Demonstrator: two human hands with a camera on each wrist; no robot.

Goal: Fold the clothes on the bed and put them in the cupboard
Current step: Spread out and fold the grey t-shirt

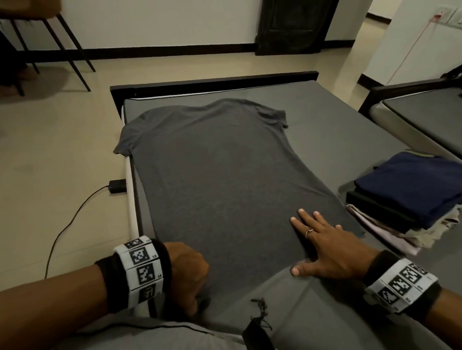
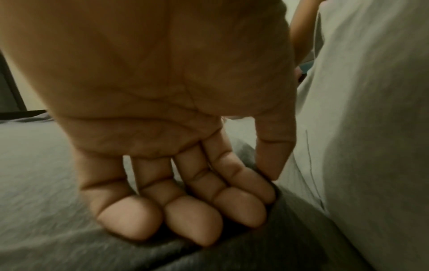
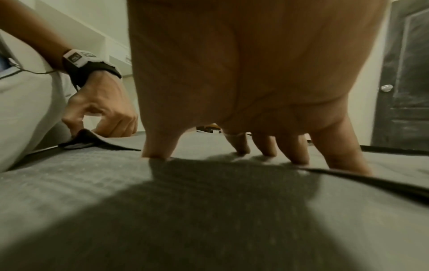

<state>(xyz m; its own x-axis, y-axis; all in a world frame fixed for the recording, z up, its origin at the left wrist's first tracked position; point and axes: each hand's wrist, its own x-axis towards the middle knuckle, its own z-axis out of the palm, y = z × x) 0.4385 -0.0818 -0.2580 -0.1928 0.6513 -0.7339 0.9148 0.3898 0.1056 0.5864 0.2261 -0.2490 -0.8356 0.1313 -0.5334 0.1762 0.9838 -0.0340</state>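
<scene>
A dark grey T-shirt point(image 1: 219, 170) lies spread flat on the grey bed point(image 1: 328, 121), collar at the far end. My left hand point(image 1: 188, 276) pinches the shirt's near left hem corner point(image 3: 81, 137) between thumb and fingers point(image 2: 185, 216); the corner is lifted slightly. My right hand point(image 1: 324, 245) lies flat with fingers spread on the near right hem, pressing it to the bed; the spread fingers point(image 3: 299, 152) touch the cloth.
A stack of folded clothes point(image 1: 412, 192), navy on top, sits on the bed to the right. A second bed point(image 1: 435, 116) stands further right. A charger with cable point(image 1: 116, 186) lies on the floor left of the bed. A dark door point(image 1: 296, 16) is beyond.
</scene>
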